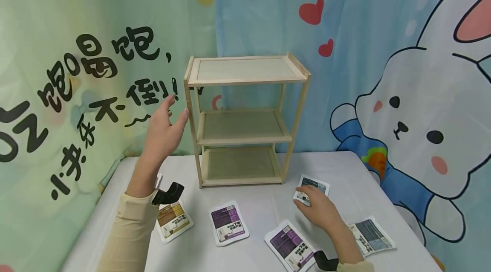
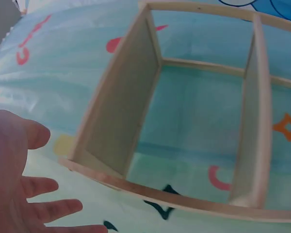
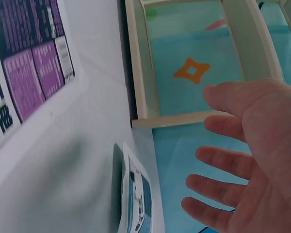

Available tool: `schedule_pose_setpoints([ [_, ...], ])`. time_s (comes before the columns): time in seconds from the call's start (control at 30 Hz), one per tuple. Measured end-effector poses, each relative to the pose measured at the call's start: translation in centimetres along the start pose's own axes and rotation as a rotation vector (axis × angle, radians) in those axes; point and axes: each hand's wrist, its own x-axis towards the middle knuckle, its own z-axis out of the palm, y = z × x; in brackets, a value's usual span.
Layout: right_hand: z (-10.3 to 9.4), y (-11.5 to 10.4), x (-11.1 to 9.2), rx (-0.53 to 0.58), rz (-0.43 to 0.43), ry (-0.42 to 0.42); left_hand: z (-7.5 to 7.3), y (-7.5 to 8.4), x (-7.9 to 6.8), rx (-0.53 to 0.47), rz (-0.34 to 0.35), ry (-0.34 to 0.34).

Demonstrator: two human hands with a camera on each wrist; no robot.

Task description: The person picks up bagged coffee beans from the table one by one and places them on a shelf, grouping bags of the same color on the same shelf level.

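Note:
A three-tier wooden shelf [image 1: 247, 127] stands at the back of the table. My left hand [image 1: 163, 131] is raised beside its left posts, with fingers extended and nothing held; the left wrist view shows spread fingertips [image 2: 63, 209] near the frame. Low over the table at the right, my right hand [image 1: 318, 210] overlaps a white packet with a blue-grey label [image 1: 315, 184]. In the right wrist view that packet [image 3: 138, 201] lies apart from the relaxed, empty fingers [image 3: 220, 189]. Below the right hand is a purple-labelled packet [image 1: 289, 246].
Another purple-labelled packet [image 1: 229, 223] lies front centre, and a brown-labelled packet [image 1: 174, 221] beside the left sleeve, with one more mostly hidden behind that wrist. A grey-blue packet [image 1: 372, 235] lies at the right. Printed curtains [image 1: 261, 16] hang behind the table [image 1: 261, 204].

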Motion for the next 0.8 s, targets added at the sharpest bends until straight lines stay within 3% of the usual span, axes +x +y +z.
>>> schedule_pose_setpoints([
  [0.13, -0.3, 0.6, 0.7, 0.011, 0.036, -0.030, -0.5, 0.7, 1.5, -0.020, 0.003, 0.011],
  [0.43, -0.8, 2.5, 0.4, -0.012, 0.151, -0.091, -0.4, 1.0, 4.1, -0.143, -0.061, -0.083],
  [0.57, -0.9, 3.5, 0.7, -0.040, 0.189, -0.053, -0.3, 1.6, 5.1, -0.134, -0.092, -0.069],
  [0.8, -0.9, 4.5, 1.8, 0.006, 0.321, -0.006, -0.2, 2.4, 6.7, -0.079, -0.143, 0.001],
])
